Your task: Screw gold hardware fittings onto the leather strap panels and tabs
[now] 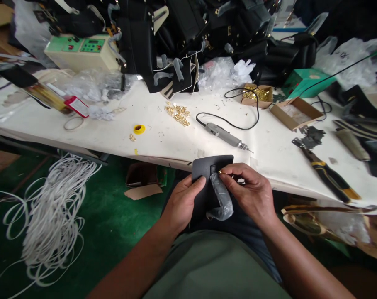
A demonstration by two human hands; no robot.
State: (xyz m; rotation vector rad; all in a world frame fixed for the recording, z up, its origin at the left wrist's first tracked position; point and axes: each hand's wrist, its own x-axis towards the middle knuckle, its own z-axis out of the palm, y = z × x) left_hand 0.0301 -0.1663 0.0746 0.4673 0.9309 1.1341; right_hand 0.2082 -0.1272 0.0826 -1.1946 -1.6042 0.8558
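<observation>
Left hand [183, 199] clamped on the left edge of a black leather flap [207, 174], held above the lap just in front of the white desk [113, 133]. Right hand [249, 189] pinching a small gold fitting [220, 172] against the flap, beside a plastic-wrapped strap [222, 199]. Behind on the desk, a corded rotary tool [225, 136], loose gold fittings [177, 113], pliers [329, 176].

Bare desk [163, 143] lies open just beyond the hands [219, 195], between the yellow tape roll [139, 128] on the left and the corded rotary tool [227, 136]. Gold fittings [177, 113] lie farther off; pliers [329, 176] block the right; black bags [188, 25] wall the far edge.
</observation>
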